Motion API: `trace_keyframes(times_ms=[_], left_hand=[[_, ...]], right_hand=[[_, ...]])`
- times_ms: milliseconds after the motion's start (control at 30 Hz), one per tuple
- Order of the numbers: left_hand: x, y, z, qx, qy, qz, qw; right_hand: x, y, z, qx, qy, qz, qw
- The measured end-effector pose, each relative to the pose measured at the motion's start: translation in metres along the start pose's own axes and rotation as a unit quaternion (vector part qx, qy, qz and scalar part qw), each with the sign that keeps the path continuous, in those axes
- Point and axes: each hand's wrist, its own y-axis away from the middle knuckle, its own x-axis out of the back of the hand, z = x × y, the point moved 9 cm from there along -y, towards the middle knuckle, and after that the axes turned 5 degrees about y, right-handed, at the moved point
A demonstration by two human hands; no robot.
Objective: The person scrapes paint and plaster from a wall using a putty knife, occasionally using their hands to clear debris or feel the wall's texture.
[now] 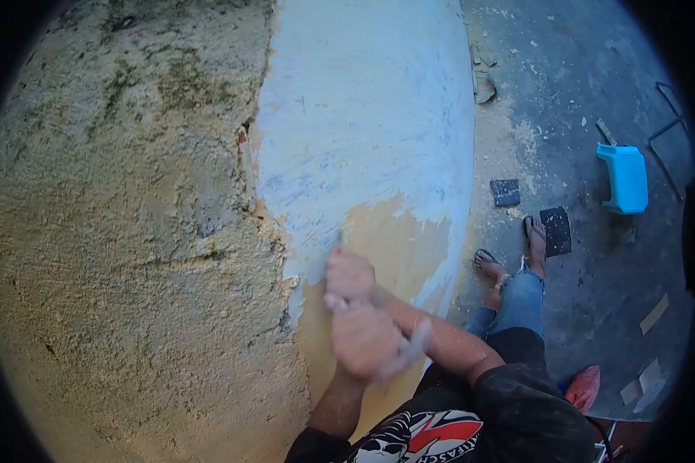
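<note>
Blurred by motion, my right hand (pixel 350 274) is closed around a thin tool that looks like a scraper (pixel 340 238). Only a small dark tip shows beyond the fist, against the wall. My left hand (pixel 365 339) is closed just below and touches the right, in line with it; its fingers are whitish with dust. The handle is hidden inside the fists. Around the tip, the wall's smooth strip is pale blue-white with scratch marks (pixel 309 185). A tan-yellow coating (pixel 386 239) with a ragged edge covers the part beside and below my hands.
Rough bare plaster (pixel 131 231) borders the strip on the left, with a broken edge. On the grey floor (pixel 587 69) at right lie pale flakes, dark square sheets (pixel 506 192), and a blue plastic stool (pixel 628 179). My sandalled feet (pixel 534 231) stand near the wall; a red bag (pixel 583 388) lies behind.
</note>
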Motion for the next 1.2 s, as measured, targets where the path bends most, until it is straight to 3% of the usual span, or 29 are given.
trace_keyframes(times_ms=[67,133,233,333,433,467,500,533,633,733,767,900,1033,1133,1200], left_hand=[[-0.006,0.008,-0.024,0.037,-0.099,-0.008,0.994],[-0.007,-0.003,-0.006,0.03,-0.074,-0.007,0.997],[-0.015,-0.006,0.002,0.015,-0.041,-0.017,0.999],[-0.014,-0.002,-0.026,0.04,-0.096,-0.015,0.994],[-0.017,-0.016,0.003,0.017,-0.071,-0.032,0.997],[-0.023,-0.015,0.009,0.011,-0.067,-0.052,0.996],[-0.028,-0.012,0.007,-0.007,-0.064,-0.017,0.998],[-0.028,-0.013,0.004,0.003,-0.067,-0.018,0.998],[-0.022,-0.019,0.007,0.026,-0.071,-0.024,0.997],[-0.008,-0.008,0.018,0.002,-0.045,-0.019,0.999],[-0.012,-0.003,0.013,-0.031,-0.109,0.001,0.994],[-0.009,0.007,-0.017,0.016,-0.054,0.039,0.998],[-0.02,0.004,-0.002,-0.04,-0.139,0.005,0.989],[-0.01,0.0,-0.024,0.019,-0.08,0.032,0.996],[-0.019,-0.003,-0.006,-0.028,-0.121,0.015,0.992]], right_hand=[[0.003,-0.003,0.003,-0.018,0.034,-0.015,0.999],[0.007,-0.011,0.003,-0.021,0.079,-0.028,0.996],[0.008,-0.01,0.001,-0.006,-0.031,0.0,1.0],[0.005,0.002,0.011,0.002,0.054,0.007,0.999],[0.022,-0.006,0.01,0.016,0.07,0.093,0.993],[0.023,-0.012,0.006,0.033,0.002,0.068,0.997],[0.02,-0.01,-0.003,0.04,-0.071,0.044,0.996],[0.02,-0.008,-0.007,0.031,-0.077,0.045,0.996],[0.022,-0.013,-0.012,-0.006,-0.055,0.045,0.997],[0.008,-0.014,-0.01,-0.017,-0.074,-0.007,0.997],[0.007,-0.005,0.0,-0.004,-0.021,-0.011,1.0],[0.013,-0.005,0.01,-0.023,0.04,-0.022,0.999],[0.011,-0.006,0.0,0.037,-0.028,-0.024,0.999],[0.013,-0.013,0.015,-0.008,0.077,-0.05,0.996],[0.018,-0.013,0.0,0.028,-0.011,0.008,1.0]])
